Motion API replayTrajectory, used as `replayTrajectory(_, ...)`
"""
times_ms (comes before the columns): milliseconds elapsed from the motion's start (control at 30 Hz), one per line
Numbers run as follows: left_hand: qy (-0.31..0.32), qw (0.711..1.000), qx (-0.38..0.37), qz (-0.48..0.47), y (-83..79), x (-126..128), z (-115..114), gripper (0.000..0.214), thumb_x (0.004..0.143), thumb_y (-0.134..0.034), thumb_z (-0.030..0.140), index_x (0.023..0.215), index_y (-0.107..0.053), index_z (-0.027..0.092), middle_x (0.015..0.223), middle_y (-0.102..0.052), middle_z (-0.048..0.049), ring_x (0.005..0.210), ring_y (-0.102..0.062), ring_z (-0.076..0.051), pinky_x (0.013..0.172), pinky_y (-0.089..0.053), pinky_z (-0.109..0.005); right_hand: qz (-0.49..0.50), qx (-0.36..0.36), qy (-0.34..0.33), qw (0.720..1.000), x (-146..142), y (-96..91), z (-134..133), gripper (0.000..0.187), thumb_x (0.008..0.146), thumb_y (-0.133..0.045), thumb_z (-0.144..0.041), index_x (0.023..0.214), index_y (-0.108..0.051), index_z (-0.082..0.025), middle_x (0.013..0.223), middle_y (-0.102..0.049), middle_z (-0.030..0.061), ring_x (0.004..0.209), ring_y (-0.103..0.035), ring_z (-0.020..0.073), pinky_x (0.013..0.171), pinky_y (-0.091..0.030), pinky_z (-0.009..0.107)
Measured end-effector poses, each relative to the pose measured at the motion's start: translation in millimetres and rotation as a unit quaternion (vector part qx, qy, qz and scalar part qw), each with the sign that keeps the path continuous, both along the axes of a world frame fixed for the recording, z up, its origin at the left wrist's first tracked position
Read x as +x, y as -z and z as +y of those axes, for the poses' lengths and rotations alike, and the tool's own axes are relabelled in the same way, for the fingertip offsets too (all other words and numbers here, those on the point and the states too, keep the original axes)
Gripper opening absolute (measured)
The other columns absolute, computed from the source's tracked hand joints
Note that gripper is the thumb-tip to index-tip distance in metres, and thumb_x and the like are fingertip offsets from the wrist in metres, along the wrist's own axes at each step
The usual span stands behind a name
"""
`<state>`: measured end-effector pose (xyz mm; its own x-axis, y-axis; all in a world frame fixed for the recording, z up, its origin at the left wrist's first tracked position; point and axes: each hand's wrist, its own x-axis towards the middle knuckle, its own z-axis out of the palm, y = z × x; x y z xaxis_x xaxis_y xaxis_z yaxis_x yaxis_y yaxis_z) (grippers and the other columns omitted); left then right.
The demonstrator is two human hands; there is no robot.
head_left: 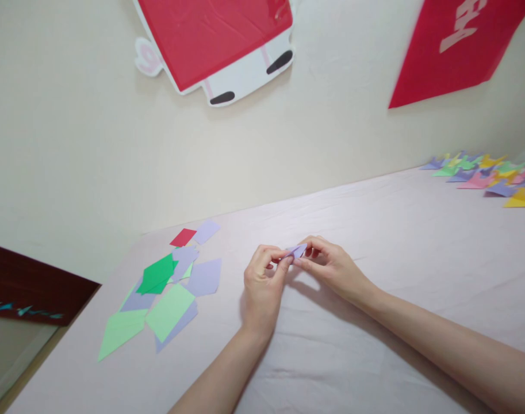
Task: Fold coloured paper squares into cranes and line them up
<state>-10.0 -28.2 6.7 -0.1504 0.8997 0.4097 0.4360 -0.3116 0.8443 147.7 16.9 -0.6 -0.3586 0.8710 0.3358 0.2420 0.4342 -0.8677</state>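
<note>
A small folded piece of lavender paper point(297, 251) is held up between both hands, just above the cloth-covered table. My left hand point(264, 282) pinches its left end between thumb and fingers. From the other side, my right hand point(331, 264) grips the right end with thumb and curled fingertips. The fingers hide part of the paper, so its full folded shape does not show.
Loose green, lavender and red paper sheets point(169, 313) lie scattered on the table's left. At the far right stand several rows of folded coloured paper figures point(478, 179). A pale wall point(331, 132) with red decorations point(227, 34) borders the table's back edge.
</note>
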Motion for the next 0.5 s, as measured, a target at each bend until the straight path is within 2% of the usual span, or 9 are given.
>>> replayTrajectory(133,0.011,1.0,-0.008,-0.019,1.7,2.3,0.7,0.004,0.086,-0.065,0.02,0.085,-0.069,0.021,0.086,-0.065,0.0004,0.083,-0.059,-0.015,0.071,-0.043,-0.024,0.035,0.003,-0.01,0.999,-1.0,-3.6,-2.3,0.009,0.088,-0.059,-0.027,0.085,-0.066,-0.022,0.083,-0.065,0.0024,0.082,-0.057,0.0186,0.076,-0.045,0.032)
replayTrajectory(333,0.033,0.996,-0.074,-0.049,6.1,1.6,2.8,0.009,0.087,-0.064,0.025,0.084,-0.069,0.019,0.084,-0.066,-0.0005,0.078,-0.059,-0.015,0.069,-0.044,-0.024,0.053,0.024,-0.014,0.998,-0.7,-2.5,0.8,0.009,0.087,-0.06,-0.025,0.082,-0.065,-0.021,0.081,-0.064,0.0026,0.082,-0.056,0.0184,0.077,-0.044,0.032)
replayTrajectory(500,0.06,0.989,-0.099,-0.09,8.6,2.4,4.2,0.015,0.086,-0.066,0.031,0.08,-0.068,0.018,0.079,-0.066,-0.0005,0.073,-0.057,-0.014,0.067,-0.043,-0.023,0.1,-0.045,-0.011,0.994,-2.7,-2.3,-0.8,0.01,0.085,-0.062,-0.028,0.091,-0.062,-0.021,0.087,-0.064,0.0016,0.077,-0.058,0.0159,0.071,-0.046,0.029)
